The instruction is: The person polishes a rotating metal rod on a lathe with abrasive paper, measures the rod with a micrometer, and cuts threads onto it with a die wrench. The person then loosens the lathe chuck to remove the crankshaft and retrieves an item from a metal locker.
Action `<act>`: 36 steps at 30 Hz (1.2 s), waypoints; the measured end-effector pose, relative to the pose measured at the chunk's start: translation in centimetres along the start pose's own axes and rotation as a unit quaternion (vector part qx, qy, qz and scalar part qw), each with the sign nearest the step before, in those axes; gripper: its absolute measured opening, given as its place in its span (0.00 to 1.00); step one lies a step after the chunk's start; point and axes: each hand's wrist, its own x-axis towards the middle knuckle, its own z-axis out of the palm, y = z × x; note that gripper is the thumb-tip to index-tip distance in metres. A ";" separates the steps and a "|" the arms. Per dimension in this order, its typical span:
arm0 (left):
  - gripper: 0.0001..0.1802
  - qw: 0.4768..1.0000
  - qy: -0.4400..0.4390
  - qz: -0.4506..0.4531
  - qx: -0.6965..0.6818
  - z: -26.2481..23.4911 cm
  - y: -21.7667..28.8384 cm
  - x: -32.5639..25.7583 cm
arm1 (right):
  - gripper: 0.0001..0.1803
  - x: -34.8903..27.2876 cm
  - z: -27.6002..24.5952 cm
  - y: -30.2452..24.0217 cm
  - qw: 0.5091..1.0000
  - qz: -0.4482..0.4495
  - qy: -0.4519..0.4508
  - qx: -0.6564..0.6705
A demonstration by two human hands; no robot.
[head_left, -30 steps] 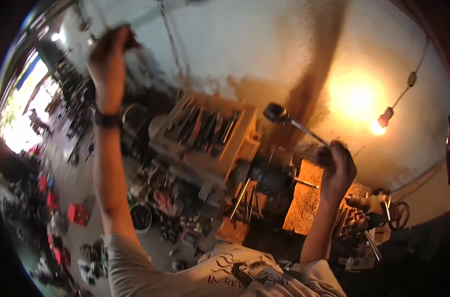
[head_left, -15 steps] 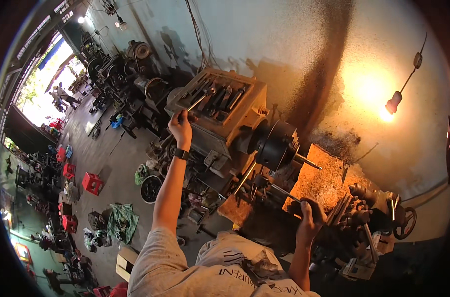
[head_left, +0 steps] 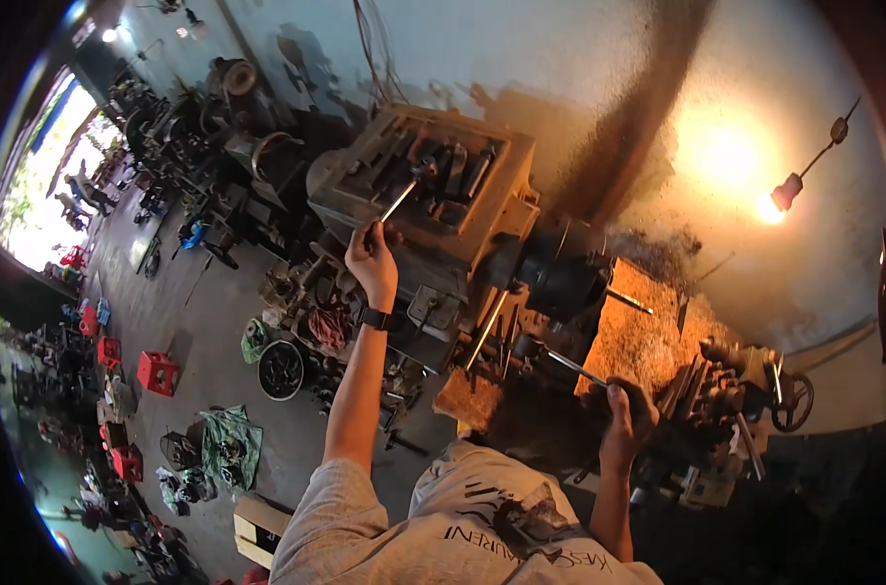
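My left hand (head_left: 372, 268) is closed round the lower end of a bright metal rod with a dark knobby head (head_left: 400, 198). Its head lies over the tool tray (head_left: 452, 216) on top of a lathe headstock (head_left: 425, 255). My right hand (head_left: 626, 427) grips a thin metal rod (head_left: 574, 368) that points up and left toward the lathe carriage; its far end is lost among dark parts. Between and beyond my hands sits the black lathe chuck (head_left: 563, 273), looking blurred, with a slim metal workpiece (head_left: 630, 300) sticking out of it.
Metal chips cover a board (head_left: 630, 336) behind the workpiece. The tailstock handwheel (head_left: 792, 403) stands far right, below a hanging lamp (head_left: 784, 193). A bowl of dark parts (head_left: 282, 370), an open carton (head_left: 257, 531) and a red stool (head_left: 157, 372) are on the left floor.
The whole view has shifted, with floor items now further left. Both hands keep their grips on the rods. The chuck's outline looks more blurred than before.
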 end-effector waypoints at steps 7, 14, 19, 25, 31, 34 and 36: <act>0.09 0.914 -0.138 0.071 0.375 -0.5 2.4 -0.5 | 0.08 0.3 0.0 1.2 0.996 0.003 0.078 -0.043; 0.07 0.892 -0.265 0.146 0.336 1.9 10.6 -7.6 | 0.08 1.1 -4.4 3.2 0.989 0.014 0.126 0.070; 0.17 0.807 -0.524 -0.247 -0.118 8.4 9.7 -22.0 | 0.10 0.8 -7.6 5.9 0.921 0.173 0.048 0.345; 0.15 0.759 -0.373 -0.491 -0.208 14.3 11.5 -28.0 | 0.11 0.4 -10.2 10.2 0.878 0.232 -0.010 0.418; 0.07 0.914 -0.338 -0.225 -0.013 13.0 10.3 -20.7 | 0.15 0.5 -13.0 11.6 0.967 0.246 -0.020 0.067; 0.09 0.948 -0.242 -0.002 0.206 11.0 11.4 -10.2 | 0.14 1.1 -14.4 13.0 0.968 0.237 -0.072 0.029; 0.14 0.913 -0.172 0.151 0.337 9.1 11.4 -2.8 | 0.13 1.9 -12.9 10.7 0.965 0.246 -0.090 0.030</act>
